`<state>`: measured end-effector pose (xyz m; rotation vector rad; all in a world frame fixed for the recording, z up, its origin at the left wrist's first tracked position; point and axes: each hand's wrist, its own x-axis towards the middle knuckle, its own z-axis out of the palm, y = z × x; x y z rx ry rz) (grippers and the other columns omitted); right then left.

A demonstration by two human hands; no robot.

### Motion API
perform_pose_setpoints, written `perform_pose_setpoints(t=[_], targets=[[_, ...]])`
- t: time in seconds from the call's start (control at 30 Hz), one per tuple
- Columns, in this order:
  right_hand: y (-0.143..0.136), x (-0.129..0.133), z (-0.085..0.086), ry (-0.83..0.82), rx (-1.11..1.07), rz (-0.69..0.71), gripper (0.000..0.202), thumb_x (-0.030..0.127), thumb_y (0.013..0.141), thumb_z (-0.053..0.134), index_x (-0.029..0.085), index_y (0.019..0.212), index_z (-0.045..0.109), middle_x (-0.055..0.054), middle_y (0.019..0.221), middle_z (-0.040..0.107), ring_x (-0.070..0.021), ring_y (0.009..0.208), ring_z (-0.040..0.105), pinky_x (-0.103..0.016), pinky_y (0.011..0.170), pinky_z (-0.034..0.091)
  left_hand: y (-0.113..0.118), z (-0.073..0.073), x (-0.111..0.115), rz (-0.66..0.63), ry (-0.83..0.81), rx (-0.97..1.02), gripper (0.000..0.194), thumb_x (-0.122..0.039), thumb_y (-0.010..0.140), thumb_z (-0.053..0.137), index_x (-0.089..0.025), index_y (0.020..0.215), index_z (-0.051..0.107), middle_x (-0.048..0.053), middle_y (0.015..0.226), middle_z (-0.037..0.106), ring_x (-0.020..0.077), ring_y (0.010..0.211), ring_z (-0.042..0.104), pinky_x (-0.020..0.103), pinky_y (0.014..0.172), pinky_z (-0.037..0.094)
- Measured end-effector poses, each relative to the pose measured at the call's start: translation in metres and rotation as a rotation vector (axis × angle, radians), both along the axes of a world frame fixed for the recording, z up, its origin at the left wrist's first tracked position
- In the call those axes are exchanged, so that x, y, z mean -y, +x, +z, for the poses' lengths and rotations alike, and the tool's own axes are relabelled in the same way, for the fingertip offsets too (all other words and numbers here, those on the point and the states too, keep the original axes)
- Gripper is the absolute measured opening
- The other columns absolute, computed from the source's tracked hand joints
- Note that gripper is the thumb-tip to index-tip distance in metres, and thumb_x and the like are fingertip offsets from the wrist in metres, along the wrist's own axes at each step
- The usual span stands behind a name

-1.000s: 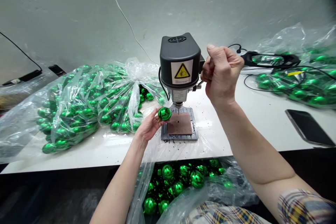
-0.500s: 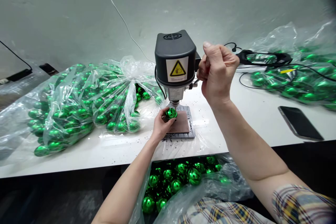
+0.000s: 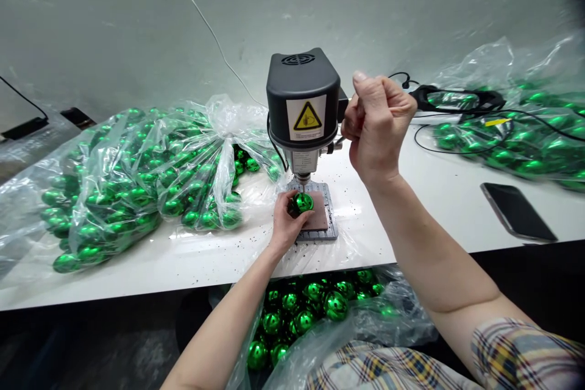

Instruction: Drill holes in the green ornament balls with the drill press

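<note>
Well forward: left hand (image 3: 286, 223), fingers gripping green ball (image 3: 303, 201); right hand (image 3: 380, 125) raised, fingers clenched on lever (image 3: 338, 145).

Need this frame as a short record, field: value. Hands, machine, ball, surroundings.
Left: left hand holding a green ball
Right: right hand in a fist beside the drill press; grip hidden
Ball: under the drill bit, over a brown pad; bit contact unclear
Table: phone at right; bags of green balls left and right
Below table edge: open bag of green balls
</note>
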<state>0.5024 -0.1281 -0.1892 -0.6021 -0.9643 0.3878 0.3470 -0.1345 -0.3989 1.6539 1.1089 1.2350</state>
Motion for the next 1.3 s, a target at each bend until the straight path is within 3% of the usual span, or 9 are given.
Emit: perform_pose_setpoints(t=[0.17,0.27,0.4,0.57,0.97,1.3], targets=[[0.001,0.001,-0.001,-0.007,0.027,-0.004,0.053,0.039,0.089,0.065,0.023,0.055,0.028,0.007,0.043,0.032,-0.0055,0.036,0.028,-0.025,0.034,0.019,0.007,-0.004,0.006,0.089,0.051,-0.118,0.054,-0.031,0.067,0.088,-0.022,0.114,0.063,0.008,0.116,0.062,0.0262,0.112,0.060,0.041,0.098,0.049],[0.001,0.001,-0.002,-0.005,0.022,-0.005,0.052,0.034,0.089,0.065,0.023,0.054,0.029,0.007,0.043,0.033,-0.0054,0.036,0.028,-0.025,0.035,0.019,0.007,-0.004,0.009,0.094,0.070,-0.157,0.054,-0.033,0.073,0.084,-0.022,0.120,0.061,0.010,0.122,0.065,0.0282,0.117,0.059,0.045,0.103,0.046],[0.001,0.001,-0.003,0.003,0.026,-0.013,0.052,0.033,0.089,0.065,0.023,0.054,0.028,0.007,0.043,0.033,-0.0053,0.036,0.028,-0.025,0.035,0.019,0.004,-0.003,0.010,0.038,0.001,-0.089,0.048,-0.032,0.080,0.076,-0.022,0.124,0.059,0.011,0.120,0.067,0.0271,0.113,0.063,0.044,0.100,0.049],[0.004,-0.001,-0.007,-0.014,0.111,-0.080,0.053,0.045,0.092,0.061,0.022,0.057,0.028,0.007,0.045,0.032,-0.0054,0.036,0.030,-0.025,0.035,0.021,0.004,-0.008,0.005,0.052,-0.096,0.009,0.051,-0.034,0.072,0.084,-0.021,0.117,0.062,0.009,0.109,0.071,0.0255,0.102,0.067,0.042,0.092,0.054],[-0.006,0.024,-0.046,0.172,0.087,-0.106,0.054,0.027,0.089,0.065,0.019,0.050,0.029,0.006,0.043,0.028,-0.0053,0.037,0.031,-0.027,0.041,0.020,0.008,-0.013,0.004,0.029,-0.034,0.017,0.049,-0.029,0.072,0.083,-0.022,0.114,0.060,0.007,0.109,0.070,0.0233,0.100,0.067,0.043,0.094,0.054],[0.001,0.007,-0.016,0.015,0.097,-0.117,0.051,0.033,0.090,0.065,0.022,0.052,0.032,0.006,0.043,0.034,-0.0055,0.038,0.028,-0.027,0.038,0.021,0.008,-0.012,0.004,0.043,-0.059,0.038,0.048,-0.034,0.074,0.082,-0.020,0.114,0.060,0.008,0.107,0.069,0.0228,0.098,0.066,0.041,0.092,0.054]])
